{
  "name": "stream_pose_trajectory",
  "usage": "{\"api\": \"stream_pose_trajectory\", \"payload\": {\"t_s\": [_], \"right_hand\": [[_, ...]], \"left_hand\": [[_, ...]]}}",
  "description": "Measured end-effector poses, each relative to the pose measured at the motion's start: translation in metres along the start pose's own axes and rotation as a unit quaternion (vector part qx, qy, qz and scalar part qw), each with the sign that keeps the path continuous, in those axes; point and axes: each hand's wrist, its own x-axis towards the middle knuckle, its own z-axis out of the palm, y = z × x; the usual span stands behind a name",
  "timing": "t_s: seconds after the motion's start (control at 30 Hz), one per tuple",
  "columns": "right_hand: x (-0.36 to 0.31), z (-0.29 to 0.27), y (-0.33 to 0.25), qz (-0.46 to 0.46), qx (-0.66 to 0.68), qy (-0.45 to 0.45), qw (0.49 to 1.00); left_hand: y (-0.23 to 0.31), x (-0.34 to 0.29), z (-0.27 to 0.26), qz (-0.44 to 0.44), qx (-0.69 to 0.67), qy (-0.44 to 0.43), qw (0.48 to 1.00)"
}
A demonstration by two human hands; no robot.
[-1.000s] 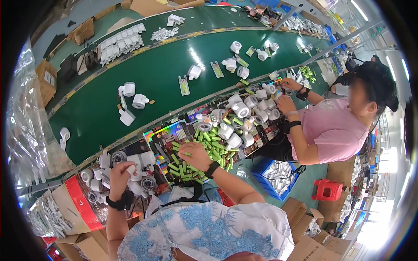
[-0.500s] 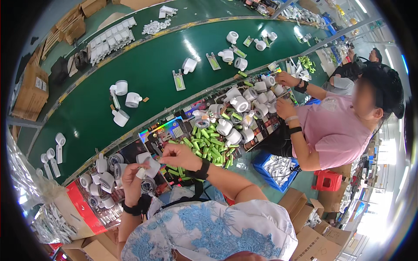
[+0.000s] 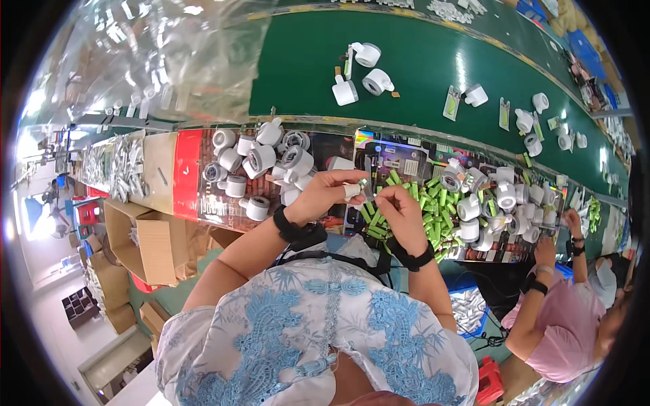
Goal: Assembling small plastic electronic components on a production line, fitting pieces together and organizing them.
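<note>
My left hand is closed around a small white part, held up in front of my body. My right hand pinches just beside it, fingertips together; whatever lies between them is too small to make out. Under and to the right of my hands is a heap of green cylindrical batteries. To the left stand several white round housings with short necks, some showing grey rims. More white housings lie in a pile to the right, beyond the batteries.
A green conveyor belt runs along the far side, carrying scattered white housings and green-white pieces. At the right, a co-worker in a pink shirt reaches over the bench. An open cardboard box sits at the left; clear plastic sheeting hangs above.
My view has swung left, so the bench and co-worker sit farther right. Both hands stay raised near each other, the white part still in my left; the right hand has come closer to it.
</note>
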Motion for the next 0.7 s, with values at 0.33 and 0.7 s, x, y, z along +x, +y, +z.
{"api": "stream_pose_trajectory", "payload": {"t_s": [0.33,0.7], "right_hand": [[-0.012,0.022,-0.008,-0.077,-0.04,-0.02,0.996],[-0.011,0.012,-0.02,-0.212,-0.141,-0.031,0.966]], "left_hand": [[-0.006,-0.025,0.005,0.005,-0.034,0.029,0.999],[0.002,-0.036,0.01,0.164,0.269,0.027,0.949]]}}
